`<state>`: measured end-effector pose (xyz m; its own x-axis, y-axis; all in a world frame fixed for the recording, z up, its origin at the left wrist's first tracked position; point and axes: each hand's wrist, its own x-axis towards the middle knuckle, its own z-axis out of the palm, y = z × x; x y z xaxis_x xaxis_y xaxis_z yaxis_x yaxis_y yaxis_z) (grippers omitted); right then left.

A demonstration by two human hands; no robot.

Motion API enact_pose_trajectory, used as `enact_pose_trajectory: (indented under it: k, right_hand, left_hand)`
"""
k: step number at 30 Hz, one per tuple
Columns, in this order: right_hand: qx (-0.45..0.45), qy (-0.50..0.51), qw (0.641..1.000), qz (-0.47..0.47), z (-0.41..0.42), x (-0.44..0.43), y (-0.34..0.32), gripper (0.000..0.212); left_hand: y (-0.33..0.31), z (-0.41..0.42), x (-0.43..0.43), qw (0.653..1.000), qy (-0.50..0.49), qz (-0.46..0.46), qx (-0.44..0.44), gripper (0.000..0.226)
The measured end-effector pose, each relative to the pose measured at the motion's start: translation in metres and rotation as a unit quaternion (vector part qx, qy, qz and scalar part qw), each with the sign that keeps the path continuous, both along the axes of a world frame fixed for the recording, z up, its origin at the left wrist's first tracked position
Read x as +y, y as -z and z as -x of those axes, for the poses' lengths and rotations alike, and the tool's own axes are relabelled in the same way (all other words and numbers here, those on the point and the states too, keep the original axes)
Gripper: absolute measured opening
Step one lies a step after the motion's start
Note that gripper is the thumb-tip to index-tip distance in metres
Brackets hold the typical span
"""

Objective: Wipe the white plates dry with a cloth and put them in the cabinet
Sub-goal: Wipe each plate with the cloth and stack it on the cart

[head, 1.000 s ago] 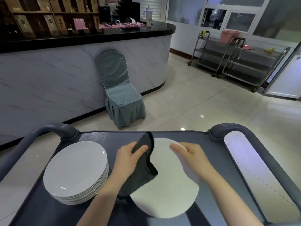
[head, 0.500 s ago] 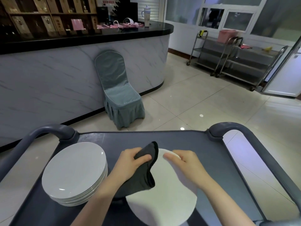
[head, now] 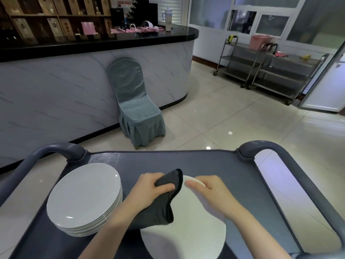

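**One plate in two hands, one stack waiting**

The left hand [head: 149, 189] is closed round a dark grey cloth [head: 162, 208], with the thumb clamped over a fold at the top. The rest of the cloth hangs below the palm, against the left edge of a white plate [head: 186, 230]. The right hand [head: 211, 191] grips that plate at its far rim. The thumb lies across the upper face and the fingers curl over the edge behind it. The plate is tilted, its face towards the camera, and sits over the middle of a dark cart [head: 205, 161]. Whether its near edge rests on the cart cannot be told.

There is one cloth and one plate in hand.

To the left of the hands, one stack [head: 82, 195] of white plates stands on the cart, near the left hand but apart from it. At least five rims show at its side, and the exact number cannot be told.

The cart has two curved grey handles [head: 56, 148], one at each far corner.

On the tiled floor beyond, one chair [head: 136, 109] in a blue-grey cover stands with its back to a marble-fronted counter [head: 74, 81]. One tumbler [head: 168, 18] stands on the counter's black top. Far right, two steel trolleys [head: 261, 71] stand side by side by the wall, and one pink bin [head: 259, 42] sits on top of them.
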<state>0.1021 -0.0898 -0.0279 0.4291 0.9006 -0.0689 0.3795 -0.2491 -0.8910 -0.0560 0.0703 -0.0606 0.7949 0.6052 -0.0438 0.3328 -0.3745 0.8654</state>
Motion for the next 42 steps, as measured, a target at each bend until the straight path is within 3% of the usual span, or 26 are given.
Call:
enact_pose_trajectory:
  k: [2,4,6,9,11,15,19,23,27,29,31,32,34,36,39,42]
  right_hand:
    - [0.010,0.032,0.999,-0.008,-0.004,0.002,-0.005,0.051]
    - [0.108,0.140,0.982,-0.068,-0.006,0.004,-0.008,0.053]
    - [0.181,0.271,0.936,-0.135,0.005,0.010,-0.002,0.055]
    - [0.224,0.428,0.854,-0.192,0.037,0.021,0.017,0.048]
    - [0.236,0.432,0.851,-0.185,0.047,0.021,0.027,0.035]
    - [0.179,0.287,0.935,-0.105,0.025,0.006,0.028,0.027]
    - [0.053,0.134,0.986,-0.082,-0.018,0.005,-0.001,0.005]
    - [-0.056,-0.065,0.996,0.034,-0.021,0.018,-0.015,0.033]
    - [-0.057,-0.043,0.997,0.007,-0.016,0.015,-0.010,0.047]
    - [0.057,0.032,0.997,-0.035,-0.014,0.011,-0.008,0.045]
    - [0.217,0.142,0.961,-0.092,-0.009,0.010,-0.002,0.039]
    - [0.249,0.181,0.946,-0.102,-0.005,0.010,0.001,0.038]
    - [0.240,0.205,0.945,-0.086,0.000,0.008,0.006,0.036]
    - [0.196,0.181,0.961,-0.069,-0.001,0.004,0.004,0.031]
    - [0.107,0.073,0.991,-0.026,-0.005,0.001,-0.004,0.038]
    - [0.046,-0.013,0.999,0.022,0.001,0.005,-0.005,0.049]
  left_hand:
    - [0.000,-0.001,-0.002,0.999,-0.032,0.011,-0.016,0.029]
    - [0.006,0.001,-0.004,0.986,-0.149,0.055,-0.058,0.027]
    - [0.015,-0.001,-0.015,0.941,-0.285,0.145,-0.111,0.028]
    - [0.025,-0.012,-0.040,0.847,-0.425,0.275,-0.163,0.027]
    - [0.029,-0.013,-0.045,0.822,-0.447,0.307,-0.175,0.027]
    - [0.021,0.003,-0.027,0.856,-0.415,0.262,-0.161,0.026]
    - [0.006,0.015,-0.013,0.944,-0.291,0.107,-0.110,0.024]
    - [-0.011,0.005,-0.010,0.993,-0.105,-0.002,-0.060,0.028]
    - [-0.012,0.004,-0.011,0.993,-0.099,0.002,-0.060,0.027]
    - [-0.003,0.010,-0.016,0.980,-0.172,0.055,-0.084,0.027]
    - [0.007,0.015,-0.026,0.949,-0.260,0.142,-0.113,0.026]
    - [0.010,0.016,-0.030,0.934,-0.288,0.177,-0.117,0.027]
    - [0.010,0.017,-0.026,0.931,-0.302,0.182,-0.099,0.029]
    - [0.005,0.018,-0.016,0.954,-0.260,0.129,-0.076,0.031]
    - [-0.008,0.015,-0.004,0.988,-0.138,0.051,-0.046,0.027]
    - [-0.012,0.007,-0.005,0.999,-0.030,0.016,-0.008,0.028]
